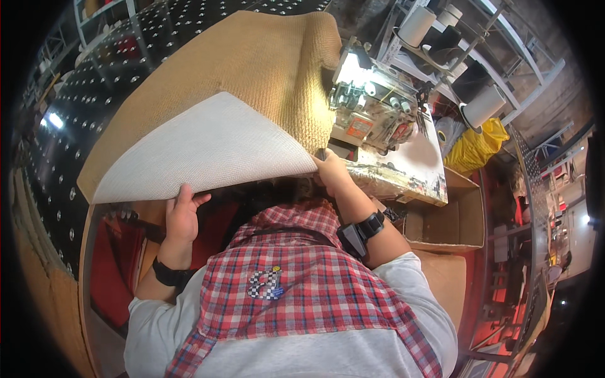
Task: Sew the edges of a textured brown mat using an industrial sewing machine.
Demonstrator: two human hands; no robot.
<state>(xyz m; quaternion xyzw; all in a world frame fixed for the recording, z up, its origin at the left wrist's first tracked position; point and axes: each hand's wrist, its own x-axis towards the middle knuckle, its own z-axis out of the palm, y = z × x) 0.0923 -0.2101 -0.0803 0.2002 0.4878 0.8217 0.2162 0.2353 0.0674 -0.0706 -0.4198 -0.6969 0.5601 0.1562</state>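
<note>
A large tan woven mat [265, 53] spreads over the dark table, with its near part folded back so that the pale backing [208, 148] faces up. My left hand [181, 217] is at the near edge of this fold, one finger over the backing and others seemingly beneath it, the thumb sticking out to the right. My right hand [332, 171] is closed on the fold's right corner, beside the sewing machine [372, 101]. A small dark piece shows by its fingers; what it is I cannot tell. The machine's lamp shines on the mat's right edge.
The black table [69, 157] has rows of shiny studs. Thread cones [484, 106] stand on a metal rack at the right. A yellow bag [479, 145] lies behind an open cardboard box [444, 220], below the worn machine top [403, 179].
</note>
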